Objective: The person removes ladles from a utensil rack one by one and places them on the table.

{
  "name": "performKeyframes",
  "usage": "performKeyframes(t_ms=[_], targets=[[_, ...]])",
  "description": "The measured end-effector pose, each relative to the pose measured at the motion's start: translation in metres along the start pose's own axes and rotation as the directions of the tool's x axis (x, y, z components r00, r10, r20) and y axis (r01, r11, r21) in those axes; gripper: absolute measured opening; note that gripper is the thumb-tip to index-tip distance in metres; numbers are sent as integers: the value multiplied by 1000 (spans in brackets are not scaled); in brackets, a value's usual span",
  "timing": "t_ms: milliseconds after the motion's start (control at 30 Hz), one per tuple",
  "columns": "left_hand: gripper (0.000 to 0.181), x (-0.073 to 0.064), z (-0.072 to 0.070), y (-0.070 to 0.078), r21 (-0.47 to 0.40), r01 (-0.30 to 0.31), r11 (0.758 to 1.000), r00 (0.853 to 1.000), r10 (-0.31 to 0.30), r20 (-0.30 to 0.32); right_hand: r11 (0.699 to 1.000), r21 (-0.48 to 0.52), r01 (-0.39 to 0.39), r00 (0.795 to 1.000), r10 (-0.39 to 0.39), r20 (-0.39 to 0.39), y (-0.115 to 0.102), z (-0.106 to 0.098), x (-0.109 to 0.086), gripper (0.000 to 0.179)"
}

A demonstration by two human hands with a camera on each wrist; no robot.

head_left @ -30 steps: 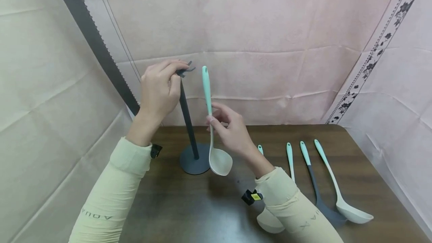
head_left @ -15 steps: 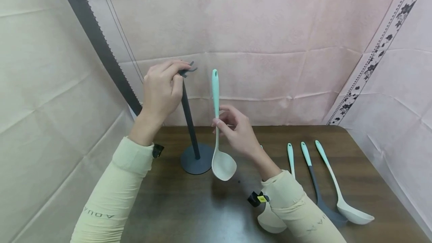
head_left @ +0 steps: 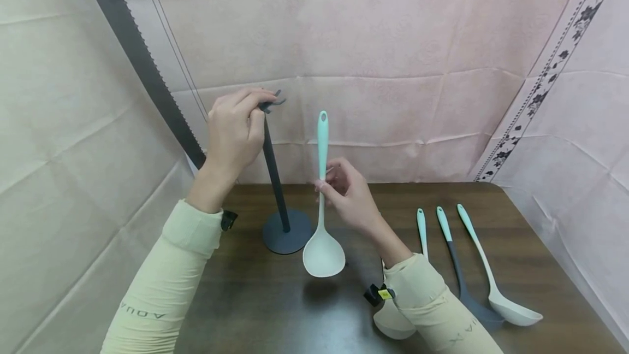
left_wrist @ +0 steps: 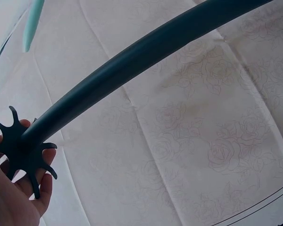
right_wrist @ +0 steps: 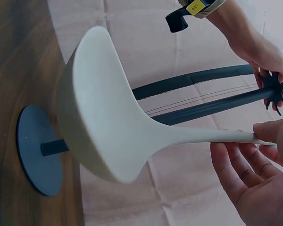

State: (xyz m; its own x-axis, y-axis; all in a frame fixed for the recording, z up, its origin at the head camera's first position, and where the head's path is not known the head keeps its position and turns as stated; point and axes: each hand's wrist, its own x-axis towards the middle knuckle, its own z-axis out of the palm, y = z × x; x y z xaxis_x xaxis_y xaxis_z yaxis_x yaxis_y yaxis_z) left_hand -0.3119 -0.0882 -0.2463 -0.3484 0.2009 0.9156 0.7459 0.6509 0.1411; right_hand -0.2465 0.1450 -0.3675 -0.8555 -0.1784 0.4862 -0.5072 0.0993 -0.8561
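A pale ladle (head_left: 324, 255) with a turquoise handle hangs bowl-down above the table, its handle upright. My right hand (head_left: 351, 198) pinches its shaft just below the turquoise part, thumb in front and fingers behind. To its left stands a dark utensil stand (head_left: 277, 179) on a round base. My left hand (head_left: 235, 131) grips the stand's top, its fingers around the hooked head (left_wrist: 23, 146), whose curved prongs show in the left wrist view. In the right wrist view the ladle's bowl (right_wrist: 104, 108) covers part of the stand's pole. The ladle is apart from the hooks.
On the table's right lie a pale ladle (head_left: 516, 310), a dark utensil (head_left: 457, 266) with a turquoise handle and another turquoise handle (head_left: 421, 228). A pale utensil head (head_left: 393, 321) is partly hidden by the right sleeve. Cloth (head_left: 368, 70) hangs behind the table (head_left: 255, 299).
My right hand has moved the ladle right, lower and away from the stand, and its bowl has turned to face the head camera. The left hand has stayed on the stand's top.
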Motion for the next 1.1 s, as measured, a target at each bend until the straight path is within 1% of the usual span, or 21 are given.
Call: performKeyframes(t_ms=[300, 567, 900, 1000, 1100], targets=[[47, -1, -1, 0, 8, 17, 1000, 1000, -17, 7, 1000, 0, -25, 1000, 25, -4, 10, -3, -7, 25], [47, -1, 0, 1, 8, 18, 1000, 1000, -18, 6, 996, -9, -91, 996, 91, 23, 20, -9, -16, 25], [48, -1, 1, 2, 18, 21, 1000, 1000, -21, 10, 976, -57, -209, 975, 212, 68, 40, -12, -29, 26], [48, -1, 0, 2, 22, 20, 1000, 1000, -20, 8, 970, -63, -237, 969, 240, 56, 46, -13, -32, 28], [48, 0, 0, 3, 22, 22, 1000, 1000, -22, 7, 961, -55, -272, 961, 274, 29, 53, -14, -35, 28]])
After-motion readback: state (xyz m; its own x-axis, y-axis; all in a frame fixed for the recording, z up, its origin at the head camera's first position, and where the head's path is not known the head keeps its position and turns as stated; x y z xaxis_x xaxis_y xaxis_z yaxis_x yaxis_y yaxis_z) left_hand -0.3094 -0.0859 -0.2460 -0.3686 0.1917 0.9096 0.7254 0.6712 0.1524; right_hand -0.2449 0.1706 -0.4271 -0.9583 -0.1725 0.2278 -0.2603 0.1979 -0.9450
